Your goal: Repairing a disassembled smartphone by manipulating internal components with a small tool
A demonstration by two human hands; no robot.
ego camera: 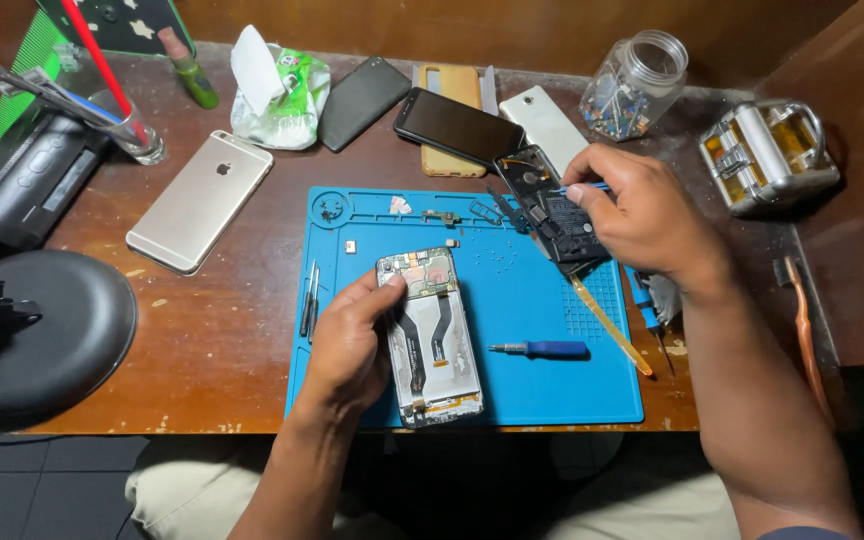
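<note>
An opened phone [432, 340] with bare circuit board and ribbon cables lies on a blue repair mat [522, 390]. My left hand [347, 340] rests on the phone's left edge, thumb on its top corner. My right hand [632, 205] is over the mat's upper right, pinching a thin blue tool [574, 187] whose tip points at a black phone back cover [552, 205] lying there. A blue-handled screwdriver [544, 349] lies on the mat to the right of the opened phone.
A gold phone [200, 200], black phones [457, 125], an orange case [449, 86], a tissue pack [277, 95], a glass jar of small parts [634, 85] and a metal case [767, 155] sit around the wooden desk. A black lamp base [42, 335] stands at left. Thin tools [309, 298] lie at the mat's left edge.
</note>
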